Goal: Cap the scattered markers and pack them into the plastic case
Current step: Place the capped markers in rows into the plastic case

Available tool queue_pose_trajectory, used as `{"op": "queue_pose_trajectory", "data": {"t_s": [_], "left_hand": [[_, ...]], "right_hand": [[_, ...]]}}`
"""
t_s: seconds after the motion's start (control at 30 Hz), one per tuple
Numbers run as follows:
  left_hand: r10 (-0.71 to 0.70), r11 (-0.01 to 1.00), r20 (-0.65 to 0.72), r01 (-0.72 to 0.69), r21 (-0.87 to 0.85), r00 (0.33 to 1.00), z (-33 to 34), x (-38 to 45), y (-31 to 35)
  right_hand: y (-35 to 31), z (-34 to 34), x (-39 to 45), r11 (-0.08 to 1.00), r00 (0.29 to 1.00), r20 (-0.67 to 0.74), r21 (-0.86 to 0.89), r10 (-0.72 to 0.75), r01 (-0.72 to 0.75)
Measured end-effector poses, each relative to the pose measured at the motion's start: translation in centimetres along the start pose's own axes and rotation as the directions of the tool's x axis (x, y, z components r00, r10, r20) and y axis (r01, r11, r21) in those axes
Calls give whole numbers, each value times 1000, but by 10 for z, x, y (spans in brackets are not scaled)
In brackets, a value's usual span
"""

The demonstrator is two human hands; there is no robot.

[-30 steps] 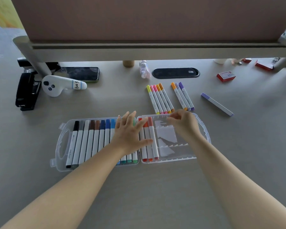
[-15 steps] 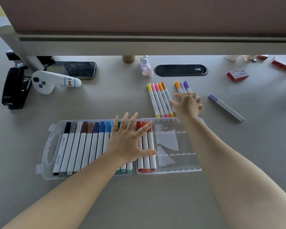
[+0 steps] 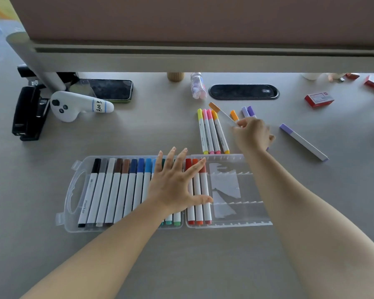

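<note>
Two bare forearms, no sleeves or jewellery

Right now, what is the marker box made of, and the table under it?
The marker box looks like clear, shiny plastic: you can see the table through its walls and handle. The table has a smooth, dull grey-beige top, perhaps laminate; the picture leaves that open.

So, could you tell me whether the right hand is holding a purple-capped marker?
No, the right hand pinches the orange-capped marker, lifted off the table.
</note>
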State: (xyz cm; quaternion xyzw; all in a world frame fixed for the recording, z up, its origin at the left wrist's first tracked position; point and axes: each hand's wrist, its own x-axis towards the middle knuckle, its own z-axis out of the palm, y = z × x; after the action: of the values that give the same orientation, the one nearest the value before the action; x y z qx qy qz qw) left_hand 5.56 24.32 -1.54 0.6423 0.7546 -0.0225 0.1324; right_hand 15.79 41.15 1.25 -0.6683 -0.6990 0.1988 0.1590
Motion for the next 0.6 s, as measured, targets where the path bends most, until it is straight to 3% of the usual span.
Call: {"op": "queue_pose_trajectory", "data": {"t_s": [0.13,0.2,0.33,0.43,0.6], "left_hand": [[1,1000,9,-1,-20,1000,-2,-1,0],[5,1000,3,-5,-19,1000,-3,-1,0],[1,999,4,0,-51,1000,-4,-2,0],[-13,983,-21,9,-185,1000,-8,-3,-3],[-16,962,-52,2,-272,998,-14,-13,-15]], "right_hand": [[-4,-28,-18,880,972,228,451,51,-152],[-1,-38,-34,820,936,352,529,20,-216],[11,-45,-62,846,842,538,464,-34,-263],[16,-40,-78,874,780,625,399,-39,-277],[20,-28,-95,973,763,646,184,-13,-140]]}}
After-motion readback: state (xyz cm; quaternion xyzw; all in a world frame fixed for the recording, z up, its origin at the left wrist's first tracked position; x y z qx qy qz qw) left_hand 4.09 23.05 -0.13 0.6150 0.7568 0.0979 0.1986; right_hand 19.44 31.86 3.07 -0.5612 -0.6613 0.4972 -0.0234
